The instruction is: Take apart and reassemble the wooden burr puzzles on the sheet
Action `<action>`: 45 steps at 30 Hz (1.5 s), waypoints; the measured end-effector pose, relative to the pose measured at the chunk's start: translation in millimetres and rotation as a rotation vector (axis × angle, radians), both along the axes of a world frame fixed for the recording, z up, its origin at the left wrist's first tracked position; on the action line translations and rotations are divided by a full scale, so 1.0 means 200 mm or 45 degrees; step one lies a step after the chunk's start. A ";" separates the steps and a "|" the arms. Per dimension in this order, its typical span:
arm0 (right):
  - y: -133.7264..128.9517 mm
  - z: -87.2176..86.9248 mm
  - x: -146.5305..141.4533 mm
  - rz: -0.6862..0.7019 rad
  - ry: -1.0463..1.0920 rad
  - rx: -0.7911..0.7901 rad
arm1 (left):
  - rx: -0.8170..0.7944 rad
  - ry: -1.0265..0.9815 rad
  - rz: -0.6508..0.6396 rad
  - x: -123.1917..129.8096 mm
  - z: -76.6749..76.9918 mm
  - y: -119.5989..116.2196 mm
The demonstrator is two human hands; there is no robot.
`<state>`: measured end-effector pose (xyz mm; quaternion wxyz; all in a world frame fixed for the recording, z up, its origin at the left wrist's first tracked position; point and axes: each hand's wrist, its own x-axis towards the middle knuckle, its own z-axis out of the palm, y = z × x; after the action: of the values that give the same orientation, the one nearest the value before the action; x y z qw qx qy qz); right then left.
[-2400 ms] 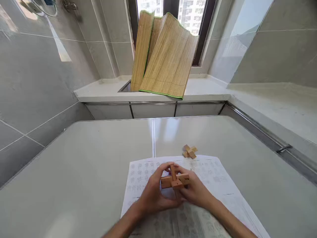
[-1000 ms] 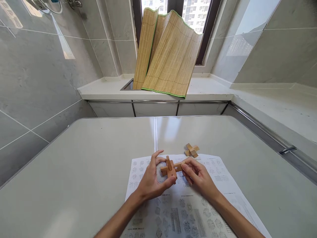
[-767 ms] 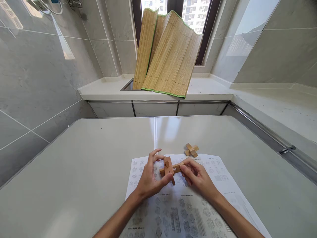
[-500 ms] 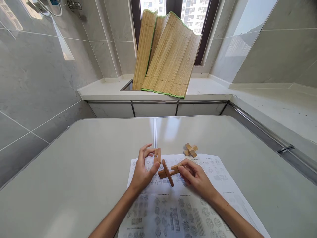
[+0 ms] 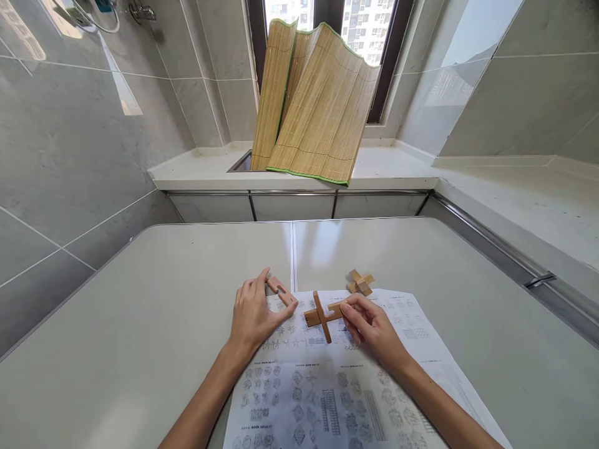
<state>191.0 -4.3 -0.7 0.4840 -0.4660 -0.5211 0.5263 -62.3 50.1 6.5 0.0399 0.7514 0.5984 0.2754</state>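
Wooden in the head view, a notched piece [image 5: 275, 285] is held across the spread fingers of the left hand [image 5: 251, 315], near the printed sheet [image 5: 322, 373]'s far-left corner; the right hand [image 5: 372, 325], fingers pinched, grips crossed pieces [image 5: 312, 318] near a star-shaped block [image 5: 360, 283].

The notched wooden piece [image 5: 275, 284], at ten o'clock from the wooden cross [image 5: 322, 317], is pinkish brown; the cross itself is a warm mid-brown, and the small crossed block [image 5: 360, 282] at two o'clock from it is paler, honey yellow. The paper sheet [image 5: 322, 377] is white, patterned with rows of small grey figures, dark caption lines and finely ruled grey columns. The bench [image 5: 210, 280] is glossy greyish cream. Twelve o'clock from the view's centre, the slatted mat [image 5: 325, 106] is straw yellow, finely striped, edged in bright green, against a dark brown window frame [image 5: 395, 38]. Grey wall tiles [image 5: 79, 112] at ten o'clock carry white joint lines.
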 end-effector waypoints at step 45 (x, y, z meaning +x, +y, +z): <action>0.01 -0.02 -0.03 0.094 0.209 -0.079 | -0.102 -0.295 -0.784 0.14 0.04 -0.15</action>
<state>185.2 -3.1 -5.1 0.4907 -0.4166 -0.4801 0.5960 -33.4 19.2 13.8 0.2186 0.8584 0.3451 0.3103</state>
